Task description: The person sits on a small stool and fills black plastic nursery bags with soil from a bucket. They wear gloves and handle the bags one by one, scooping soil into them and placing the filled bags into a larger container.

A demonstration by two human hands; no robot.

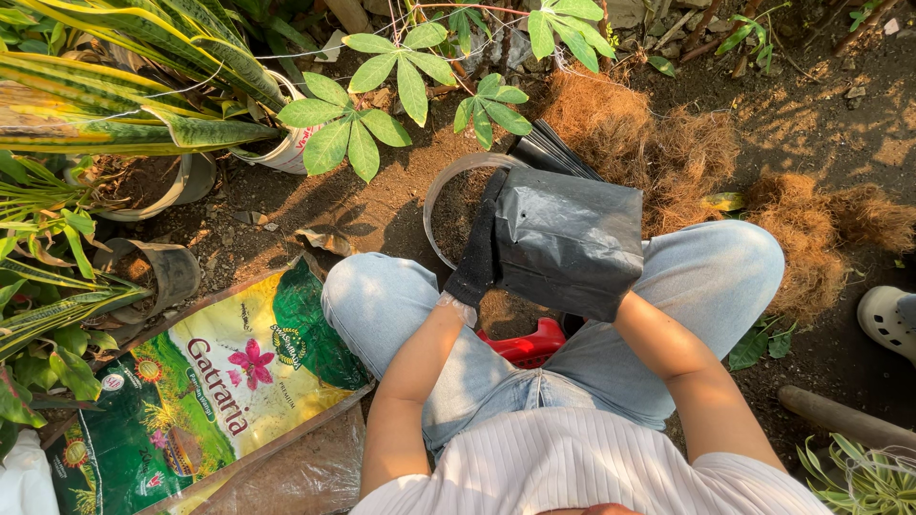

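Both hands grip 1 black grow bag [572, 243] over the lap: left hand [469, 286] gloved on its left edge, right hand hidden behind it. Bag looks unfilled; the round sieve [447, 186] of soil and coconut fibre [630, 133] beyond remain unused, I judge.

I see the grow bag [572, 243] held up between the two knees, with the left hand [469, 281] at its left side (in a glove) and the right hand hidden behind its right lower corner. Behind the bag, on the ground, sits a round pot [456, 205] with soil in it. A heap of coconut fibre [658, 143] lies behind and right of the bag. The printed sack [205, 391] lies flat left of the left leg. A scoop [525, 345] sits between the legs, under the bag. A sandal [887, 319] is at the right edge.
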